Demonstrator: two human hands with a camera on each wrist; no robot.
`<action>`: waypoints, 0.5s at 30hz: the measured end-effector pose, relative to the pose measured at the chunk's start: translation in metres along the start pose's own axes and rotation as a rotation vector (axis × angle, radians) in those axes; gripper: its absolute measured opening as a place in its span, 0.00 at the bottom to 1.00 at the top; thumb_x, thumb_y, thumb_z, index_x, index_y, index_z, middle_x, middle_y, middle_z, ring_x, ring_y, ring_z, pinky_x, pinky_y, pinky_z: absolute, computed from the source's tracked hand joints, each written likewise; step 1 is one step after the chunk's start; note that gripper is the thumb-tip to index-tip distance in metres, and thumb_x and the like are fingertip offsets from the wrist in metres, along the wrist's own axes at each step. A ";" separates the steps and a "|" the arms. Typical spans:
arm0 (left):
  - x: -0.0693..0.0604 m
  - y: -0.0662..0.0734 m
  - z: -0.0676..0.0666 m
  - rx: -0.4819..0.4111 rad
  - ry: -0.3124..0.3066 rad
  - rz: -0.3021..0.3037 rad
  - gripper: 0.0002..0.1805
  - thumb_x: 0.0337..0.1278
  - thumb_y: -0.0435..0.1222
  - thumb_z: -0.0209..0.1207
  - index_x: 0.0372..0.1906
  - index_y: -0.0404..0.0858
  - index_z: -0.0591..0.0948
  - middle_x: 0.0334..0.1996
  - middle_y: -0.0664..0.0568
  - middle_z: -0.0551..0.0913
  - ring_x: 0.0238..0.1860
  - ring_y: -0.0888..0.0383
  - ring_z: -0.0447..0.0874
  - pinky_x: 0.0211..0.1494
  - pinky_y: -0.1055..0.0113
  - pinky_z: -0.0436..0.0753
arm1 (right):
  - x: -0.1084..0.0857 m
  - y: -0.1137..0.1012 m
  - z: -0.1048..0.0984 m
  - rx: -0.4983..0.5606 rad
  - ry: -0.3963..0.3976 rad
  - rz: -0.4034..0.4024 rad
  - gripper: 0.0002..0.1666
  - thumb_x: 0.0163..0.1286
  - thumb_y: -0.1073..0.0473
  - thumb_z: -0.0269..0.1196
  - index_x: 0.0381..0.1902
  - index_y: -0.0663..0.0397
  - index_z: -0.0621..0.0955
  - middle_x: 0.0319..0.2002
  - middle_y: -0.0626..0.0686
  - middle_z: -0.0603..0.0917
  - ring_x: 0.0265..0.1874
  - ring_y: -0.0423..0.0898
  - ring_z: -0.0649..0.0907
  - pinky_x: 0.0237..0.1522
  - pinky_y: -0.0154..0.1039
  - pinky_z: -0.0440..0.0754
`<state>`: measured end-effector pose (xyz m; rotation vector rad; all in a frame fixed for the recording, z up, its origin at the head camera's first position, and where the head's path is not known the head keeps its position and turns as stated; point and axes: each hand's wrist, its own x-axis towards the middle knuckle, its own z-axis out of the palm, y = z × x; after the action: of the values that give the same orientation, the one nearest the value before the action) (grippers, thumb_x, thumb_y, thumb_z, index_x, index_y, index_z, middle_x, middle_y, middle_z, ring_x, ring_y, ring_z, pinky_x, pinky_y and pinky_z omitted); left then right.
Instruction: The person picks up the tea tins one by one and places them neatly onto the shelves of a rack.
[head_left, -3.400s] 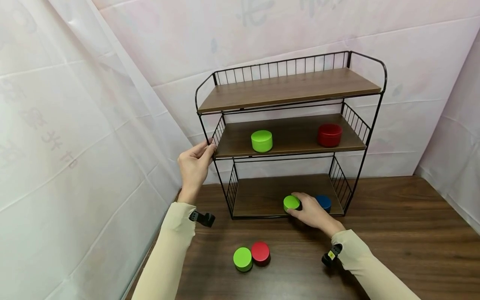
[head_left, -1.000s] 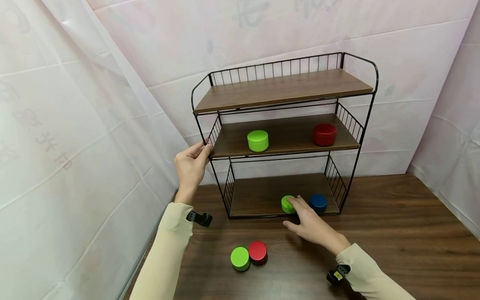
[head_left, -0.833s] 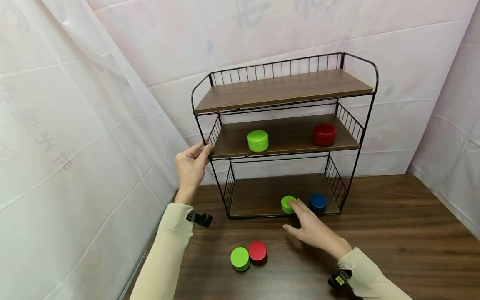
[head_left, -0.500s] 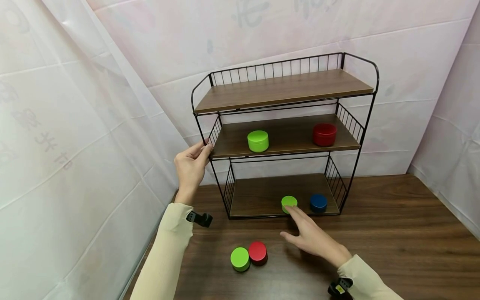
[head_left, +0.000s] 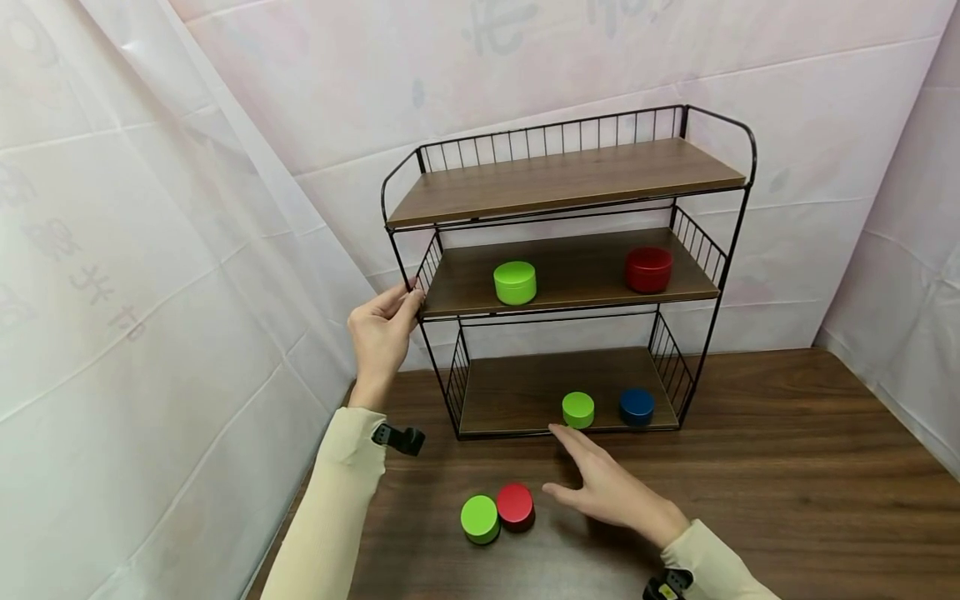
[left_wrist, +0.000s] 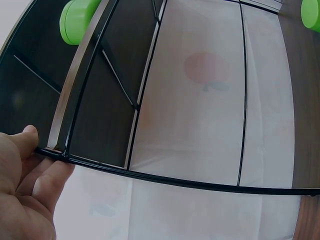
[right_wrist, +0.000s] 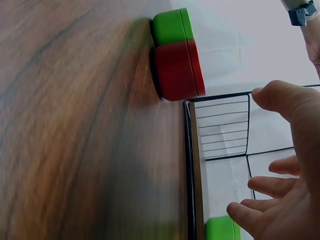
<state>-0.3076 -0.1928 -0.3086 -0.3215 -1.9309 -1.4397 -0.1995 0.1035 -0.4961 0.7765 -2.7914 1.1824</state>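
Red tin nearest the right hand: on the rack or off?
Off: the red tin stands on the tabletop beside a green tin, in front of the rack.

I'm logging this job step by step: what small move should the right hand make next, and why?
Probably shift the right hand left and round the red tin on the tabletop. That hand is open and empty, this tin is nearer it than the green tin beside it, and both stand off the rack, which the left hand grips.
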 end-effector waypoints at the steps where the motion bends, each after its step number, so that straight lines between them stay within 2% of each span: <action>1: 0.000 0.000 0.000 0.000 -0.001 0.002 0.13 0.65 0.34 0.69 0.51 0.34 0.89 0.41 0.36 0.90 0.42 0.43 0.92 0.39 0.73 0.88 | 0.000 0.000 0.002 0.005 -0.005 -0.002 0.51 0.70 0.41 0.69 0.81 0.54 0.60 0.78 0.64 0.64 0.75 0.63 0.68 0.71 0.63 0.72; 9: -0.001 0.001 0.000 0.014 0.000 0.026 0.12 0.65 0.38 0.69 0.50 0.39 0.90 0.39 0.40 0.91 0.39 0.50 0.93 0.38 0.74 0.88 | 0.004 -0.003 0.015 0.056 -0.066 0.007 0.55 0.69 0.35 0.68 0.81 0.55 0.60 0.78 0.62 0.64 0.76 0.62 0.67 0.72 0.64 0.70; 15: 0.000 0.000 -0.001 0.013 -0.004 0.033 0.13 0.66 0.39 0.69 0.50 0.38 0.90 0.39 0.40 0.91 0.37 0.57 0.93 0.38 0.73 0.88 | 0.007 -0.006 0.023 0.075 -0.092 -0.018 0.55 0.68 0.33 0.67 0.80 0.58 0.62 0.77 0.63 0.66 0.75 0.61 0.68 0.72 0.64 0.71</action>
<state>-0.3068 -0.1932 -0.3085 -0.3495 -1.9288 -1.4052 -0.1984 0.0812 -0.5073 0.8818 -2.8204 1.2877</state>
